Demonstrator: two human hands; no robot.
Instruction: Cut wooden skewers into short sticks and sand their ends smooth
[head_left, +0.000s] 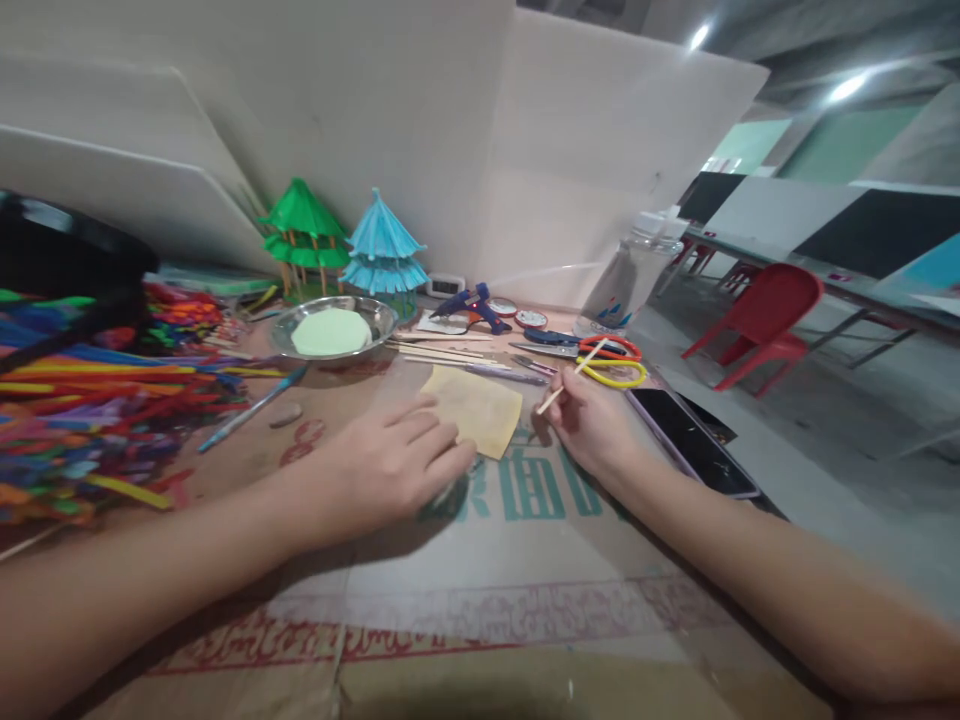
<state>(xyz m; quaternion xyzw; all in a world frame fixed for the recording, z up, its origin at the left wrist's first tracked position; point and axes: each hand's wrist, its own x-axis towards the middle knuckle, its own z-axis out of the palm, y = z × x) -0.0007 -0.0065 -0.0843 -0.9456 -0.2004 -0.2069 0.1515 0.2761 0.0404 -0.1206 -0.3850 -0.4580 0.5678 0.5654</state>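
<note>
My left hand [401, 455] lies palm down at the left edge of a square tan sheet [480, 405] that looks like sandpaper. Its fingers are stretched and slightly apart, with nothing visible in them. At the sheet's right side, my right hand [592, 425] pinches a thin wooden stick [571, 380], tilted up to the right. Behind the sheet lie several more wooden sticks [442, 352] and a slim purple pen-like tool [506, 374]. Scissors with red handles [611, 347] and a yellow-handled tool [615, 373] rest just beyond my right hand.
Colourful pipe cleaners [97, 400] heap up at left, near a blue pen [251, 410]. A steel bowl [382, 318], green model pavilion [304, 225], blue one [384, 240] and glue gun [476, 305] stand behind. A clear bottle [626, 275] and phone [694, 440] are at right.
</note>
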